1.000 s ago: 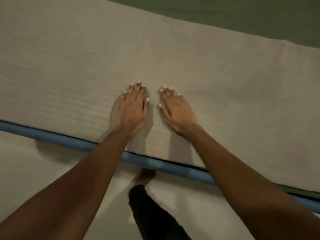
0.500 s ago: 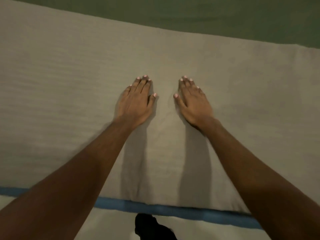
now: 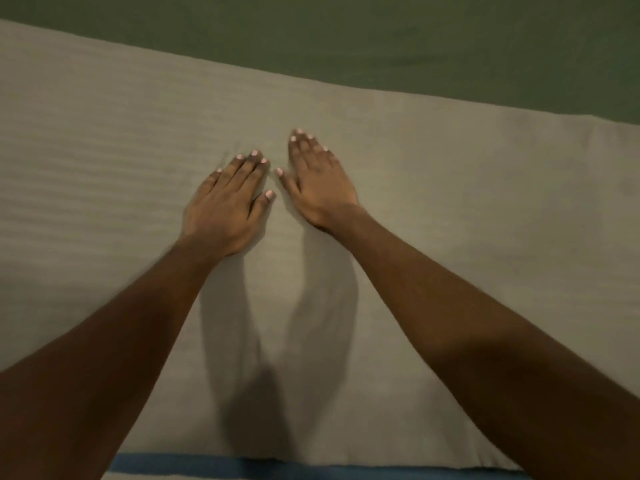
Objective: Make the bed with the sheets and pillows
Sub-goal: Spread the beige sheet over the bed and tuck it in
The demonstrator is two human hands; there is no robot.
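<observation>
A pale beige striped sheet (image 3: 450, 216) lies flat across most of the head view. My left hand (image 3: 225, 206) presses palm-down on it near the middle, fingers straight and together. My right hand (image 3: 320, 178) lies flat on the sheet just to the right of it and a little farther away, thumb spread toward the left hand. Both forearms reach in from the bottom corners and cast shadows on the cloth. Beyond the sheet's far edge a dark green bed cover (image 3: 381, 39) fills the top of the view. No pillows are in sight.
A blue band (image 3: 214, 465) runs along the sheet's near edge at the bottom of the view.
Both hands have slid farther up the sheet, away from the blue edge, and come closer together. The view has shifted forward, so the floor and my foot are out of sight.
</observation>
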